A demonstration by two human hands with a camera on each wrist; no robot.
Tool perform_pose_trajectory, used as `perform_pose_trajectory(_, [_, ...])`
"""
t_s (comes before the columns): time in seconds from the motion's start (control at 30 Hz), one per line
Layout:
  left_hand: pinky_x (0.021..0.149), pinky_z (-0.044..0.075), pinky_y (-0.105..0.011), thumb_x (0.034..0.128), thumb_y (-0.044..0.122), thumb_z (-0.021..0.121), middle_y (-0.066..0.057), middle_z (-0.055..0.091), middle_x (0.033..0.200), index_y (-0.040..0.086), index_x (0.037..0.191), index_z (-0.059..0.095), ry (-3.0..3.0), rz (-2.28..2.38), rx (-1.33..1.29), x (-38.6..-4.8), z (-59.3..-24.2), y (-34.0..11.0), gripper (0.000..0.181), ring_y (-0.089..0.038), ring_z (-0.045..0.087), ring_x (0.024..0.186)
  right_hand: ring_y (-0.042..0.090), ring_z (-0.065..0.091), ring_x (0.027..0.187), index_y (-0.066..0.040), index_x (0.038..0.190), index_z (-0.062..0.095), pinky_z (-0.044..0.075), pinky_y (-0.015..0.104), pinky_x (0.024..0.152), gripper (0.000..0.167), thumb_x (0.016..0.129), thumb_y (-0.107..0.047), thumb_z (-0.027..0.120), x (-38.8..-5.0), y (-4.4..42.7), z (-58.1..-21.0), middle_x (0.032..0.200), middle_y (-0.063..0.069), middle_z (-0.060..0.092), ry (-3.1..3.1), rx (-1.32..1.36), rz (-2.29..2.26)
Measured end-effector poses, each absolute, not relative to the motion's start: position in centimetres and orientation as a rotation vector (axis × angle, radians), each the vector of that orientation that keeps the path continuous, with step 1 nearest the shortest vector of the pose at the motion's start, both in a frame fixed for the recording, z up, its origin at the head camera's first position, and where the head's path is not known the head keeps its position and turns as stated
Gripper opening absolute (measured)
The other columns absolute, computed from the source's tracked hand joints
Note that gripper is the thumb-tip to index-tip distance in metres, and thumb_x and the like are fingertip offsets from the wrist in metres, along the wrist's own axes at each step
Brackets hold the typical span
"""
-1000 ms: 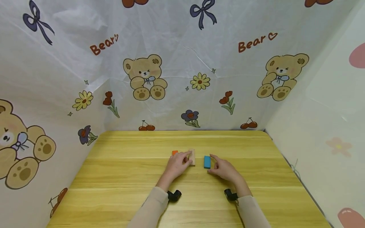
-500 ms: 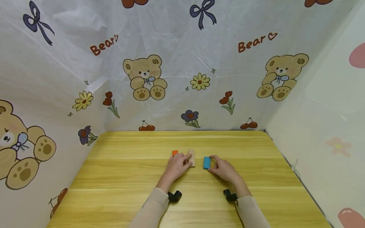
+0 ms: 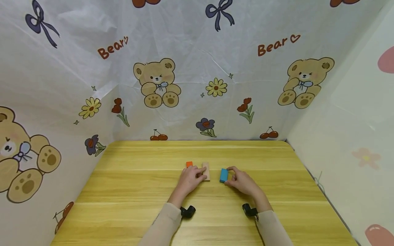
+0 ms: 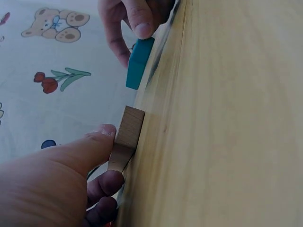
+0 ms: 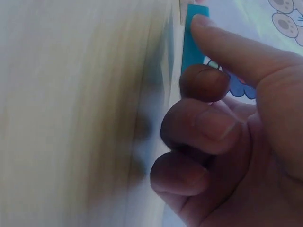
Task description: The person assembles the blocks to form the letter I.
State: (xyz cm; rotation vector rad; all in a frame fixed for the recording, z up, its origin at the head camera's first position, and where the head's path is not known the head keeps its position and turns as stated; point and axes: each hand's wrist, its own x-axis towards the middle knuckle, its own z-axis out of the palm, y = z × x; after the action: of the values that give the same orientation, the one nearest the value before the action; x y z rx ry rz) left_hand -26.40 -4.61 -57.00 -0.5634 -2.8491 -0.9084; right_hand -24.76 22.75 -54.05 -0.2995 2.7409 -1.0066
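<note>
A plain wooden block (image 3: pixel 206 175) lies lengthwise away from me on the table. My left hand (image 3: pixel 188 179) holds it at its left side with thumb and index finger; in the left wrist view the thumb touches the wooden block (image 4: pixel 131 127). To the right, across a small gap, is a blue block (image 3: pixel 223 175). My right hand (image 3: pixel 244 182) pinches the blue block's far and near ends between index finger and thumb. The right wrist view shows the thumb against the blue block (image 5: pixel 191 52), with the other fingers curled beneath.
An orange block (image 3: pixel 189 164) sits beyond my left knuckles, partly hidden by the hand. The wood-grain table (image 3: pixel 197 218) meets a bear-print cloth (image 3: pixel 191 112) along its back and side edges. Black wrist cameras (image 3: pixel 188 212) sit at both cuffs.
The wooden block has shifted slightly left and toward me with my left hand. My right thumb and index finger have come in on the blue block, which is turned slightly.
</note>
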Motion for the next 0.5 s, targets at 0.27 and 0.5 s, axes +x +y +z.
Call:
perform_pose_trajectory(0.27, [0.075,0.027,-0.029,0.0991,0.038,0.075,0.010,0.056,0.078,0.021,0.137,0.074,-2.824,-0.987,-0.558,-26.4,-57.0,-4.7,0.042,-0.010,0.040,0.074,0.012,0.046,0.058,-0.009,0.149,0.053,0.037,0.025,0.055,0.060,0.097,-0.027,0.079,-24.7,22.6,-53.4,0.070,-0.001,0.057,2.695,-0.361,-1.101])
perform_pose_trajectory(0.5, [0.074,0.026,-0.029,0.0988,0.039,0.075,0.009,0.055,0.078,0.020,0.139,0.073,-2.826,-0.988,-0.553,-26.5,-57.1,-4.8,0.044,-0.010,0.038,0.073,0.011,0.043,0.057,-0.011,0.149,0.053,0.036,0.024,0.055,0.059,0.098,-0.028,0.079,-24.6,22.4,-52.7,0.069,-0.003,0.054,2.676,-0.385,-1.128])
